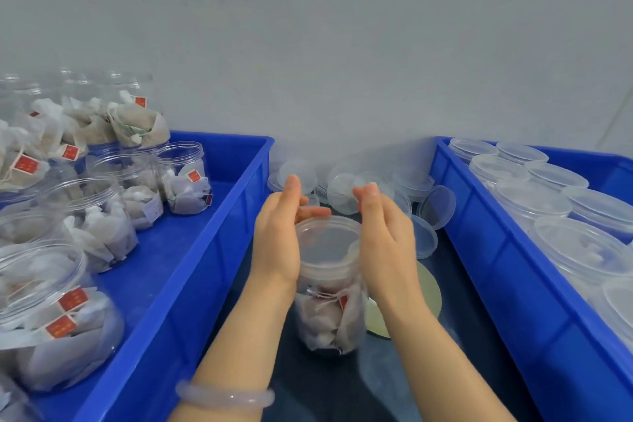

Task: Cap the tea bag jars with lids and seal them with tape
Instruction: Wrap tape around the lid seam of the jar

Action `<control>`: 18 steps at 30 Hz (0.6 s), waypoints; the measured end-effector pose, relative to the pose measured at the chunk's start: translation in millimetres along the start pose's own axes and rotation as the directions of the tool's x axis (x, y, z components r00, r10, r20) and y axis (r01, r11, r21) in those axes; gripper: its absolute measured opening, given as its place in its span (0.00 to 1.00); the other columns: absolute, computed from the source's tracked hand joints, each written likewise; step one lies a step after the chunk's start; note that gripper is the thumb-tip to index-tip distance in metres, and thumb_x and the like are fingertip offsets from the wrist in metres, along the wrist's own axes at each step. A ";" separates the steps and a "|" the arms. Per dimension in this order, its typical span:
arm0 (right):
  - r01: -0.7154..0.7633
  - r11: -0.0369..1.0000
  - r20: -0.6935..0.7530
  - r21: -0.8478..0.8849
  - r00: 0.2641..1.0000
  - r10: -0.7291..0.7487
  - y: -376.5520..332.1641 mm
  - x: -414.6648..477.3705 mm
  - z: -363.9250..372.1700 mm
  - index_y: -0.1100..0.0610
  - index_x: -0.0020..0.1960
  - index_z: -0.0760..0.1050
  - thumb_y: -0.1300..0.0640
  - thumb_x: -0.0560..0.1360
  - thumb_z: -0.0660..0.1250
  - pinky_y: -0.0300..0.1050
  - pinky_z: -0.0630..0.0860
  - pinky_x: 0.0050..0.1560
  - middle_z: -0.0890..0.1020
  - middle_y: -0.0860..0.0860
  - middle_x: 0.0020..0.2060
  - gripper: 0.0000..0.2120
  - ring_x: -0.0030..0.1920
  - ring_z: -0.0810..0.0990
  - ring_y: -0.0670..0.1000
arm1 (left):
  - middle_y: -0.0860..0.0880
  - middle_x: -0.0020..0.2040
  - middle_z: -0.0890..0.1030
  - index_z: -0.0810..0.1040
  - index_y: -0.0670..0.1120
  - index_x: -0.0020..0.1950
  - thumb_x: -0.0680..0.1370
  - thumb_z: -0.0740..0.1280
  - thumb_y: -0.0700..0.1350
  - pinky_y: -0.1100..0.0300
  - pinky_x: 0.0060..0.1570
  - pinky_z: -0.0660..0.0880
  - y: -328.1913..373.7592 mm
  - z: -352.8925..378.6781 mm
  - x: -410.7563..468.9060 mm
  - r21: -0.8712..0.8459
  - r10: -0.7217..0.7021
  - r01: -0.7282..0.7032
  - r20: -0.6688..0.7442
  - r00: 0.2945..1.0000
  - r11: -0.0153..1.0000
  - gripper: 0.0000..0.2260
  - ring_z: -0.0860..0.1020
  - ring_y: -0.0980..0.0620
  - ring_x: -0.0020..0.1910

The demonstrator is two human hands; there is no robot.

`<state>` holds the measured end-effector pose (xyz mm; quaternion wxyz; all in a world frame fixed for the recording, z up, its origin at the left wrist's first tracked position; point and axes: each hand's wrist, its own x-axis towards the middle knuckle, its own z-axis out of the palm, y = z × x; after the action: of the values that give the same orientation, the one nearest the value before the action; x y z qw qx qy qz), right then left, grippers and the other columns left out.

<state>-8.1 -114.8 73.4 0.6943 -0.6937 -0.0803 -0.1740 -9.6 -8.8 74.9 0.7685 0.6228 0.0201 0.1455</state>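
Bracelet (pixel 224 396), pale, on the left wrist. Left hand (pixel 277 233) and right hand (pixel 385 236): palms pressed to either side of lid (pixel 325 245), fingers extended, clasping nothing, hiding its edges. Jar (pixel 329 315) of tea bags stands beneath, between the wrists. Loose lids (pixel 346 188) heaped beyond the fingertips. Left of the left hand, blue bin (pixel 205 250) of uncapped jars (pixel 181 178). Right of the right hand, second bin (pixel 496 284) of capped jars (pixel 579 246).

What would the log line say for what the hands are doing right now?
step: capping | left hand, right hand: pressing lid sides | jar: upright, tea bags inside | tape: not seen
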 end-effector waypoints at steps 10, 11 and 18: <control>0.119 0.992 -0.076 -0.046 0.990 -0.123 -9.0 -4.1 -2.0 0.53 0.45 0.78 0.43 0.72 0.60 0.29 0.71 0.38 0.82 0.38 0.34 0.15 0.37 0.79 0.37 | 0.51 0.41 0.85 0.80 0.46 0.45 0.72 0.61 0.65 0.55 0.47 0.76 -1.7 17.6 -8.3 -0.035 0.100 -0.100 -0.003 0.995 0.994 0.23 0.82 0.52 0.44; 0.121 0.992 -0.084 -0.030 0.989 -0.123 -10.8 -2.7 -4.7 0.52 0.44 0.77 0.43 0.73 0.61 0.29 0.72 0.38 0.82 0.39 0.34 0.13 0.38 0.80 0.38 | 0.49 0.45 0.85 0.80 0.46 0.49 0.72 0.62 0.66 0.54 0.49 0.77 -1.4 17.4 -7.6 -0.096 0.065 -0.058 0.070 0.995 0.994 0.24 0.83 0.50 0.48; 0.122 0.992 -0.043 0.014 0.992 -0.121 -22.0 -4.7 -12.2 0.52 0.47 0.78 0.45 0.71 0.64 0.32 0.74 0.41 0.84 0.43 0.39 0.13 0.42 0.82 0.40 | 0.49 0.46 0.85 0.83 0.42 0.49 0.79 0.64 0.48 0.64 0.47 0.77 -1.7 28.8 -20.7 -0.095 0.265 -0.263 0.010 0.964 0.960 0.12 0.83 0.53 0.49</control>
<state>-21.9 -125.8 92.0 0.6897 -0.6780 -0.1092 -0.2297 -23.0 -41.6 76.6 0.7703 0.5853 -0.0786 0.2406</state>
